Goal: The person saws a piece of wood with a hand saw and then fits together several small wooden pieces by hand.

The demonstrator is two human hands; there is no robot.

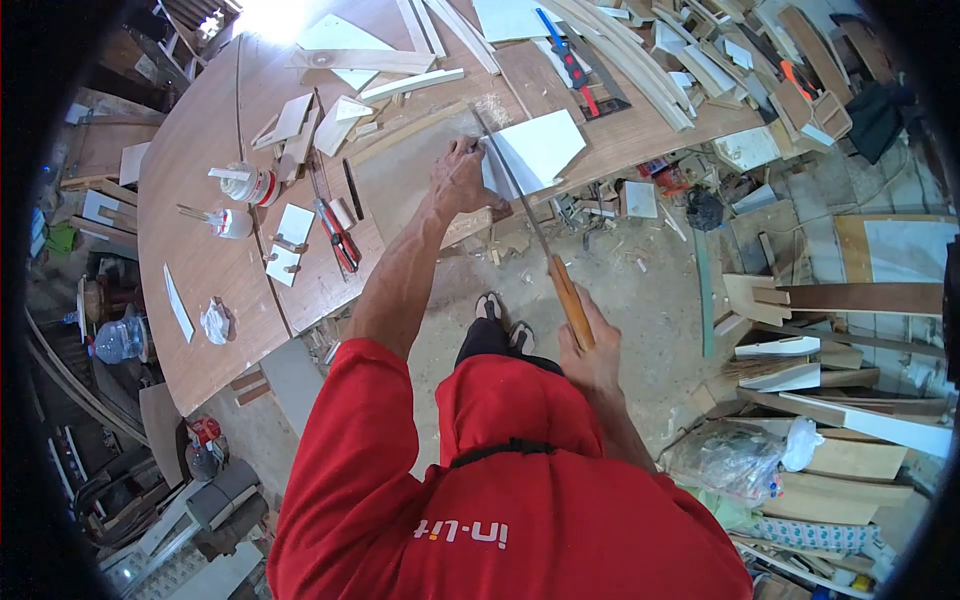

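My right hand (pixel 592 350) is wrapped round the orange-brown wooden handle of a handsaw (pixel 570 300). The saw's long narrow blade slants up and away across a white board (pixel 540 150) at the table's near edge. Just left of the blade, my left hand (pixel 465 180) grips the board's edge, its fingers bent and its thumb toward me. How far the blade has cut into the board cannot be made out. Under the left forearm lies a flat greyish-brown panel (pixel 395 185).
On the wooden table (pixel 190 270) are a red-and-black cutter (pixel 338 238), two white tubs, wood offcuts and a blue-and-red tool (pixel 567 60). Long strips (pixel 630 60) lie at the far right. Scrap wood and bags crowd the floor on the right.
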